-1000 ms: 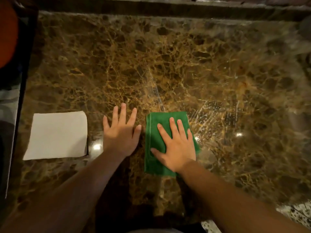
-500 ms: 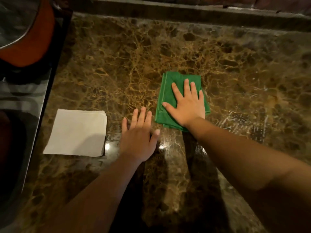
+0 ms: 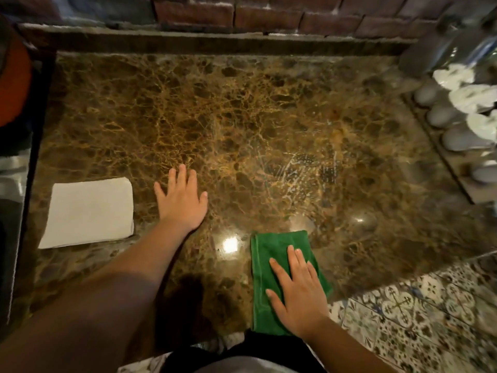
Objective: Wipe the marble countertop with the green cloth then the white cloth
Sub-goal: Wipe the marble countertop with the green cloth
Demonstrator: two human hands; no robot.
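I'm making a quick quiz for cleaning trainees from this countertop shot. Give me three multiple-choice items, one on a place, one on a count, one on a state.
1. Where does the white cloth lie?
A. to the left of the left hand
B. under the right hand
C. on the floor tiles

2. How many cloths are on the marble countertop?
A. one
B. two
C. three

3. What is the right hand doing?
A. hanging in the air above the counter
B. pinching the white cloth
C. pressing flat on the green cloth

Answers:
1 A, the white cloth sits near the counter's left edge, apart from the left hand.
2 B, one white and one green.
3 C, palm and fingers are spread on the folded green cloth near the front edge.
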